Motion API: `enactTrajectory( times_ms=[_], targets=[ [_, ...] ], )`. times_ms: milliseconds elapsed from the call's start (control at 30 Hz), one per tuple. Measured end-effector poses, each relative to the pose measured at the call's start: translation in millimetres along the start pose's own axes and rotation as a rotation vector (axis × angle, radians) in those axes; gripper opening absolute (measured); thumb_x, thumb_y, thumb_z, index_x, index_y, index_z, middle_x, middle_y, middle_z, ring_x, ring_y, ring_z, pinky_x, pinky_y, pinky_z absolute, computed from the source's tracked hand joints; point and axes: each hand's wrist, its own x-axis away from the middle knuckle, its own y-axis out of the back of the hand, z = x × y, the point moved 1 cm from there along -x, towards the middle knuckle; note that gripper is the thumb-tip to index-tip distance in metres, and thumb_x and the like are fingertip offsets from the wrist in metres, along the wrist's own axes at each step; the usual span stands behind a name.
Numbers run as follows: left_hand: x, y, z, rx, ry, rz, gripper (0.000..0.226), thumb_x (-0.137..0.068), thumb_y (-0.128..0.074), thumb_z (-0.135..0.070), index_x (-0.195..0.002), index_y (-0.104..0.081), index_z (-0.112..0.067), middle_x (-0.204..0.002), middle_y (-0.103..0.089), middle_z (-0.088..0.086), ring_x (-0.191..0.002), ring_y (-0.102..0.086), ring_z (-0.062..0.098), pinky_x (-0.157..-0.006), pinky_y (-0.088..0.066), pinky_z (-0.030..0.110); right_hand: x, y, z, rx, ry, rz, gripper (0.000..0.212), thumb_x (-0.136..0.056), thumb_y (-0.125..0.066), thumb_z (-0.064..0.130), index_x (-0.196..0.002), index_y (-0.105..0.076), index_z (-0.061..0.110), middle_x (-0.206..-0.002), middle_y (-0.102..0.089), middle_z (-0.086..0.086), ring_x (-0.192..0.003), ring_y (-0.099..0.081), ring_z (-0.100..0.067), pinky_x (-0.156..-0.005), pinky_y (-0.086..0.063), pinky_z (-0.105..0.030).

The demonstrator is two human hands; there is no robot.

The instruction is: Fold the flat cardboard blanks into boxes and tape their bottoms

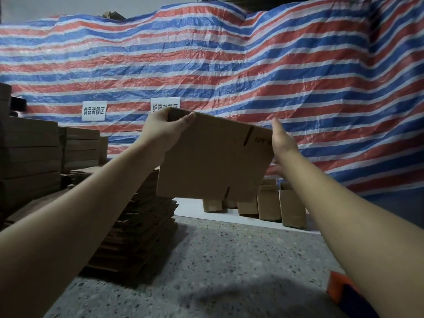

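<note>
Left hand (167,127) gripping cardboard blank (213,161) at top corner; right hand (281,138) pressing right edge, fingers seemingly straight, partly hidden.

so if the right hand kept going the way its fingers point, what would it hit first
Probably the striped tarp. The right hand lies open along the right edge of the cardboard blank, fingers pointing up and away, and nothing else shows in that line. Depth is unclear, so how far back the tarp hangs can't be told.

White paper sign (94,110) on the red-white-blue striped tarpaulin (252,72): "食品装箱区". Second white paper sign (165,104), right of it: partly hidden, "纸箱" legible. Brown flat cardboard blank (213,157): dark print, unreadable.
</note>
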Motion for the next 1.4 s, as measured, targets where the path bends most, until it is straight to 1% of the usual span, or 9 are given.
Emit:
enactTrajectory(
  times_ms=[200, 400, 500, 567, 667, 767, 900, 1000, 1400],
  targets=[
    [35, -22, 33, 0.144, 0.320, 0.123, 0.017, -0.090, -0.072, -0.034, -0.098, -0.068, -0.020, -0.094, -0.075, 0.004, -0.079, -0.072, 0.015, -0.067, -0.058, 0.031, 35, 30, -37, 0.032, 0.036, -0.221, 0.054, -0.092, -0.051, 0.059, -0.127, -0.054, 0.018, -0.113, -0.065, -0.005, -0.097, -0.065, -0.024, -0.089, -0.057, -0.046],
    [79, -45, 81, 0.145, 0.539, 0.179, 0.054, -0.085, -0.065, -0.061, -0.117, -0.067, -0.017, -0.107, -0.074, 0.006, -0.099, -0.071, 0.023, -0.093, -0.055, 0.042, 75, 60, -91, 0.082, -0.044, -0.329, 0.032, -0.095, -0.055, 0.050, -0.099, -0.058, 0.018, -0.084, -0.066, -0.004, -0.070, -0.062, -0.016, -0.057, -0.046, -0.030],
    [98, -54, 103, 0.193, 0.672, 0.176, 0.038, -0.088, -0.067, -0.052, -0.097, -0.071, -0.015, -0.084, -0.077, 0.006, -0.077, -0.075, 0.019, -0.064, -0.058, 0.030, 91, 74, -118, 0.114, -0.089, -0.316, 0.045, -0.094, -0.058, 0.052, -0.121, -0.057, 0.016, -0.089, -0.063, 0.002, -0.076, -0.060, -0.010, -0.058, -0.045, -0.028],
    [109, -56, 115, 0.175, 0.720, 0.219, 0.026, -0.090, -0.068, -0.038, -0.092, -0.073, -0.012, -0.083, -0.076, 0.010, -0.072, -0.074, 0.020, -0.063, -0.057, 0.030, 101, 79, -132, 0.130, -0.139, -0.304, 0.060, -0.091, -0.060, 0.057, -0.133, -0.054, 0.015, -0.107, -0.066, -0.003, -0.093, -0.063, -0.017, -0.073, -0.054, -0.036],
    [118, -62, 127, 0.152, 0.730, 0.288, 0.023, -0.091, -0.061, -0.026, -0.092, -0.076, -0.009, -0.085, -0.074, 0.015, -0.072, -0.070, 0.023, -0.070, -0.056, 0.035, 113, 84, -148, 0.130, -0.151, -0.325, 0.027, -0.091, -0.064, 0.054, -0.095, -0.057, 0.028, -0.094, -0.063, 0.004, -0.077, -0.057, -0.008, -0.060, -0.045, -0.026],
    [118, -65, 126, 0.098, 0.719, 0.336, 0.026, -0.092, -0.060, -0.031, -0.094, -0.077, -0.012, -0.087, -0.076, 0.013, -0.079, -0.071, 0.024, -0.076, -0.056, 0.037, 116, 86, -151, 0.089, -0.138, -0.337, 0.032, -0.092, -0.065, 0.050, -0.081, -0.039, 0.035, -0.078, -0.042, 0.020, -0.065, -0.041, 0.000, -0.052, -0.031, -0.020],
    [113, -59, 124, 0.113, 0.746, 0.467, 0.037, -0.091, -0.067, -0.039, -0.108, -0.071, -0.006, -0.099, -0.075, 0.015, -0.092, -0.073, 0.025, -0.081, -0.055, 0.036, 115, 85, -152, 0.049, -0.134, -0.325, 0.037, -0.091, -0.067, 0.051, -0.115, -0.049, 0.030, -0.092, -0.048, 0.015, -0.080, -0.049, -0.006, -0.069, -0.043, -0.026],
    [112, -58, 121, 0.118, 0.769, 0.508, 0.039, -0.090, -0.068, -0.038, -0.111, -0.070, -0.005, -0.102, -0.075, 0.015, -0.095, -0.073, 0.025, -0.082, -0.055, 0.035, 118, 78, -150, 0.048, -0.144, -0.319, 0.076, -0.091, -0.066, 0.051, -0.151, -0.034, 0.018, -0.144, -0.048, -0.007, -0.131, -0.048, -0.029, -0.095, -0.044, -0.043],
    [119, -70, 113, 0.094, 0.799, 0.299, 0.021, -0.082, -0.073, -0.032, -0.090, -0.077, -0.013, -0.077, -0.076, 0.010, -0.064, -0.074, 0.021, -0.053, -0.056, 0.030, 118, 85, -141, 0.023, -0.198, -0.172, 0.053, -0.090, -0.061, 0.041, -0.134, -0.050, 0.013, -0.126, -0.061, -0.016, -0.117, -0.058, -0.035, -0.102, -0.047, -0.061]
  ],
)
